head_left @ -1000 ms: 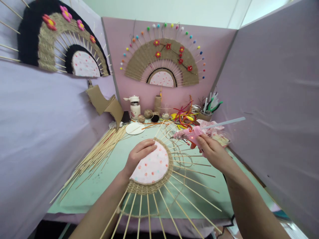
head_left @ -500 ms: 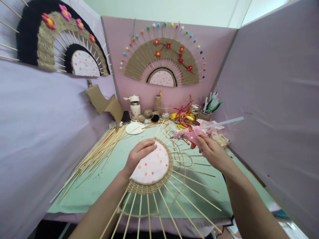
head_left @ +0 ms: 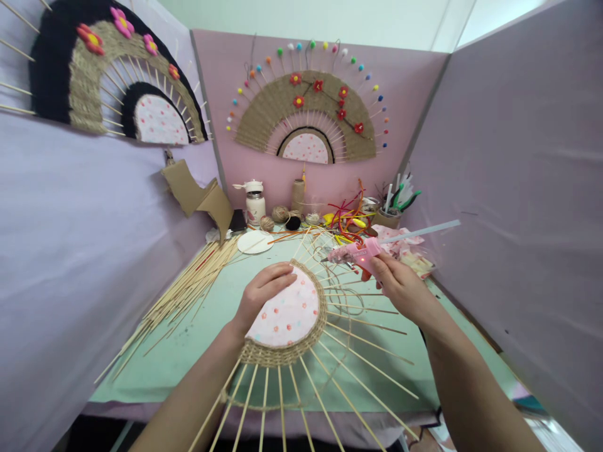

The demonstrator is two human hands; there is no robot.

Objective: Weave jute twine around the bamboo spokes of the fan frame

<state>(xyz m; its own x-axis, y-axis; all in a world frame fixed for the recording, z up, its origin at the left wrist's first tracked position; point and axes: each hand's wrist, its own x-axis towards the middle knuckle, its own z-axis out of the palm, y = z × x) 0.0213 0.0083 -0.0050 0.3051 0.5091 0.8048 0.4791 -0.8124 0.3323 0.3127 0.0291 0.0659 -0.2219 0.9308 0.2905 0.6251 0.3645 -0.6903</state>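
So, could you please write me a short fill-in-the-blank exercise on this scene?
The glue gun in the right hand is mainly coloured ____.
Its nozzle points toward the picture's ____.
The left hand touches the spotted cloth; the tabletop is pale ____.
On the left wall, the hanging fan has a ____ outer band.

Missing words: pink; left; green; black.

A handicraft workspace is being indicated: a mint-green counter (head_left: 174, 367) is being enclosed by lilac partitions (head_left: 509, 157) and a pink partition (head_left: 400, 75). Flower-trimmed woven fans (head_left: 266, 113) are being displayed on two of these. Along the counter's back, balls of twine (head_left: 281, 215), a twine spool (head_left: 298, 196) and bright pipe cleaners (head_left: 346, 220) are being kept, while thin wooden sticks (head_left: 188, 292) are being supported in a loose heap at the left. A pink hot-glue gun (head_left: 362, 252) is being held above the counter.
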